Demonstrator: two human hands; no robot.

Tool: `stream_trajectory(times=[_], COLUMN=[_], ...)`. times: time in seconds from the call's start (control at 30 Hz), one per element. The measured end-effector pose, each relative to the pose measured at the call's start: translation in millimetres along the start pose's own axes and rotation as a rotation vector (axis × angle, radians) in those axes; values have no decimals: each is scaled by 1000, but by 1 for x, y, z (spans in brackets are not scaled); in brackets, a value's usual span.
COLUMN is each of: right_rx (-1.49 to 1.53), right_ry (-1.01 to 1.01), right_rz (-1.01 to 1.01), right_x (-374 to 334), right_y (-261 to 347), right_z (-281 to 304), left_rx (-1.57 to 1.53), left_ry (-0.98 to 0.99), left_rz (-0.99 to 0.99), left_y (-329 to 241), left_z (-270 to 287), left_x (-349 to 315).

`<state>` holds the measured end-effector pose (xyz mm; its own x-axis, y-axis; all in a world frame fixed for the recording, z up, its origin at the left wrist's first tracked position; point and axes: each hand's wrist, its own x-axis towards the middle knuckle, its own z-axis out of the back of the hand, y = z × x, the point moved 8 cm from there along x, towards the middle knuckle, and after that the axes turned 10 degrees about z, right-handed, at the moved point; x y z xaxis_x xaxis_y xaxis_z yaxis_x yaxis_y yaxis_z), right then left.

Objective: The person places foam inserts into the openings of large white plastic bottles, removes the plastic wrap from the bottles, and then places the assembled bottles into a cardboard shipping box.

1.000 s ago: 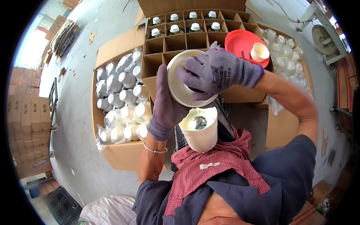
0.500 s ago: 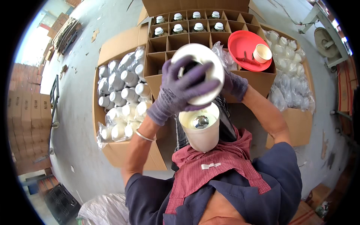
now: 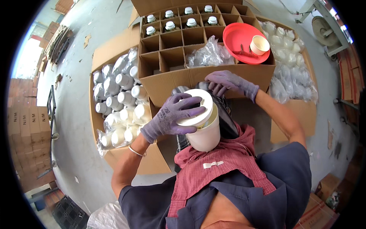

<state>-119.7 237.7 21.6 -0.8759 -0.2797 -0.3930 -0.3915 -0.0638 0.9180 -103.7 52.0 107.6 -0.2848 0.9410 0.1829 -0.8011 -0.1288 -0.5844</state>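
My left hand (image 3: 171,116), in a purple-grey glove, grips a round white lid (image 3: 206,103) by its side. The lid is tilted over the mouth of a white cylindrical container (image 3: 206,136), covering most of the opening. This container stands upright in my lap, against the red checked apron (image 3: 228,168). Away from it, my right hand (image 3: 228,83), gloved alike, hovers over my knee by the near wall of the divided carton. Its fingers are stretched and bent slightly down, with nothing seen in them.
Ahead stands a divided carton (image 3: 171,82) with several white-capped bottles (image 3: 170,25) and a crumpled plastic bag (image 3: 211,53). A red basin (image 3: 236,38) on it holds a cream cup (image 3: 260,45). Cartons of bagged white cups (image 3: 126,98) and bagged pieces (image 3: 286,57) flank it.
My left hand has lowered the lid onto the container's mouth. My right hand has left the lid and lies apart, near the carton. The shiny round inside of the container is now mostly covered.
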Motion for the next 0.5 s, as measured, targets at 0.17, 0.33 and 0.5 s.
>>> stream_trajectory(times=[0.17,0.33,0.5], right_rx=[-195,-303,-370], right_ry=[32,-5,99], right_rz=[519,539,671], right_x=[-4,-21,-18], right_y=[3,-4,-17], right_z=[-40,-65,-79], left_rx=[-76,-62,83], left_ry=[72,145,199], left_rz=[25,-1,143], left_y=[0,-10,-17], left_z=[-17,-28,-54], left_x=[3,8,-1])
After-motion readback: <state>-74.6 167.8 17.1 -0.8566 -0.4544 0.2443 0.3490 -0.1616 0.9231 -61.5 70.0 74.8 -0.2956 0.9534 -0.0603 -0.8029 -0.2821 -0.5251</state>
